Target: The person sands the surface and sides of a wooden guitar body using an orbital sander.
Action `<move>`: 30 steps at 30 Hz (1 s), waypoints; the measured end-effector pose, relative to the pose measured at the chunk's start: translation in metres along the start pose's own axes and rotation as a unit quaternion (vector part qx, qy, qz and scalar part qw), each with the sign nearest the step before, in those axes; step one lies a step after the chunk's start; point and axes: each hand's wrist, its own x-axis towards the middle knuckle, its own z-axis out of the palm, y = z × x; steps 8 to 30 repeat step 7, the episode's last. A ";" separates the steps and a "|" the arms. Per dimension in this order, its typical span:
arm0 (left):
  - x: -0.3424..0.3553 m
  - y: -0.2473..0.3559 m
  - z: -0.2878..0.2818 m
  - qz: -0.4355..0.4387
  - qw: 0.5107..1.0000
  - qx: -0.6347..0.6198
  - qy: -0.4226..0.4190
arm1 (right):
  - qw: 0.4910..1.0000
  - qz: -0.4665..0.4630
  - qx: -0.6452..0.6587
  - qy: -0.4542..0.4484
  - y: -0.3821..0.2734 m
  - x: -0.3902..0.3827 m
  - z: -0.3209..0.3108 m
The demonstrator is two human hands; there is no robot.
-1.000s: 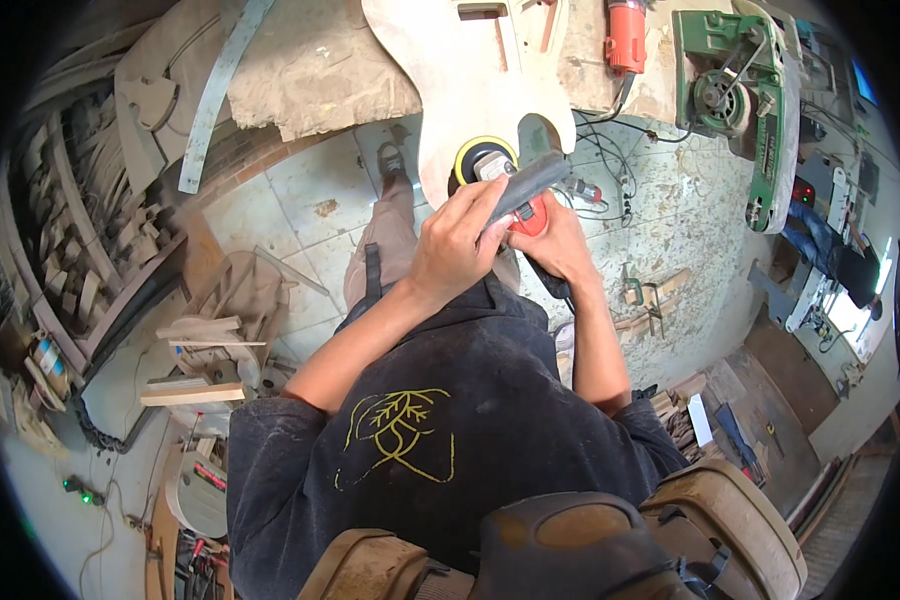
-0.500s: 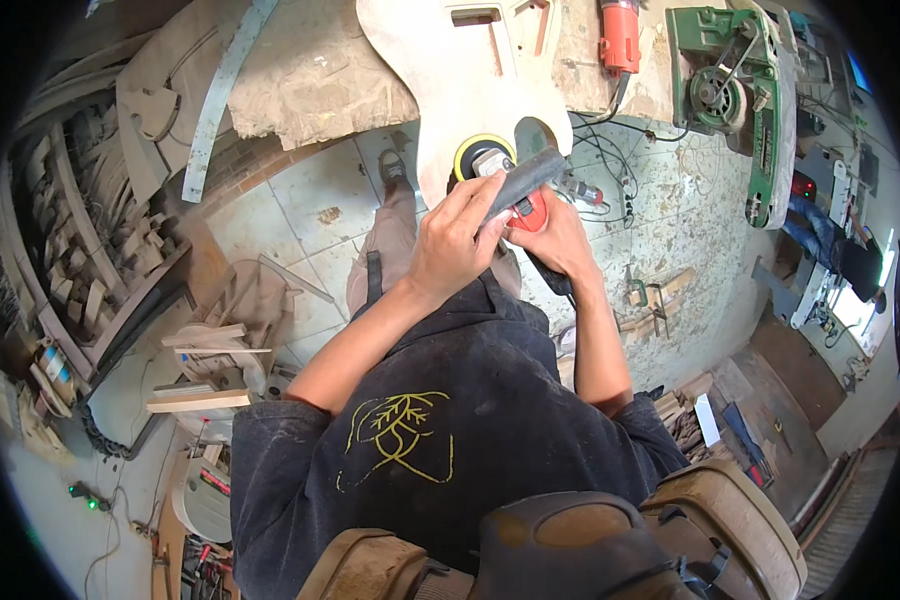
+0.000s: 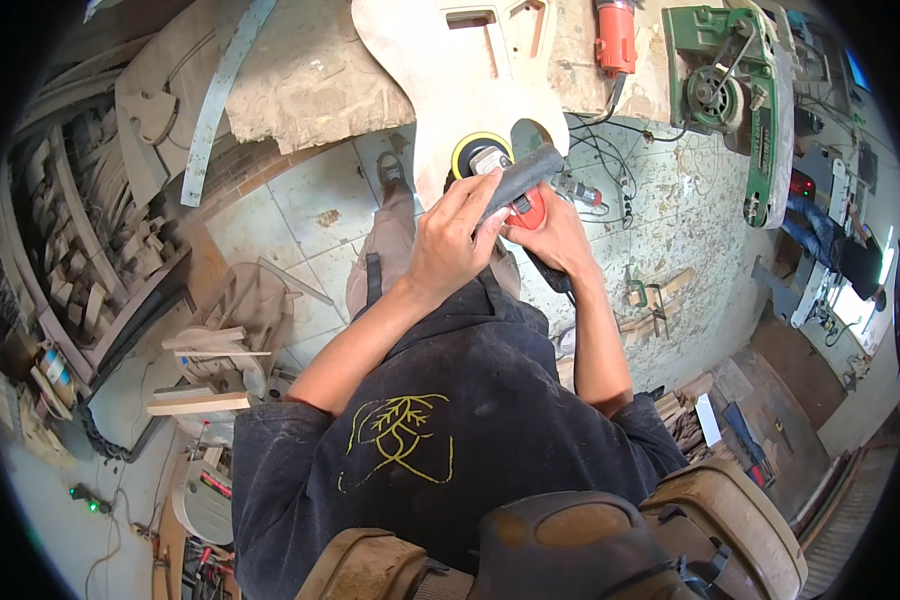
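A pale wooden guitar body (image 3: 460,80) lies on the workbench and juts past its near edge toward me. Against its near end rests the yellow-rimmed round pad of a red power sander (image 3: 527,210). My left hand (image 3: 454,240) is closed round a thick dark grey bar (image 3: 532,178) that slants across the sander's head. Lower and to the right, my right hand (image 3: 560,240) wraps the sander's red body. A black cord end shows below that hand. The pad's underside is hidden.
An orange power tool (image 3: 616,40) and a green belt machine (image 3: 730,95) sit on the bench (image 3: 310,90) to the right. Cables (image 3: 610,165) and another tool (image 3: 582,192) lie on the tiled floor. Wood offcuts (image 3: 90,270) pile up at left. A person's leg (image 3: 815,225) shows far right.
The sander and both hands have shifted very slightly left. The guitar body also appears a little further left in view. My grip looks the same.
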 end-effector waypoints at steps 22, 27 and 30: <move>-0.002 -0.002 0.007 0.010 1.000 -0.018 -0.005 | 0.999 0.029 -0.028 -0.008 0.008 -0.002 -0.005; -0.002 -0.002 0.007 0.010 1.000 -0.018 -0.005 | 0.999 0.029 -0.028 -0.008 0.008 -0.002 -0.005; -0.002 -0.002 0.007 0.010 1.000 -0.018 -0.005 | 0.999 0.029 -0.028 -0.008 0.008 -0.002 -0.005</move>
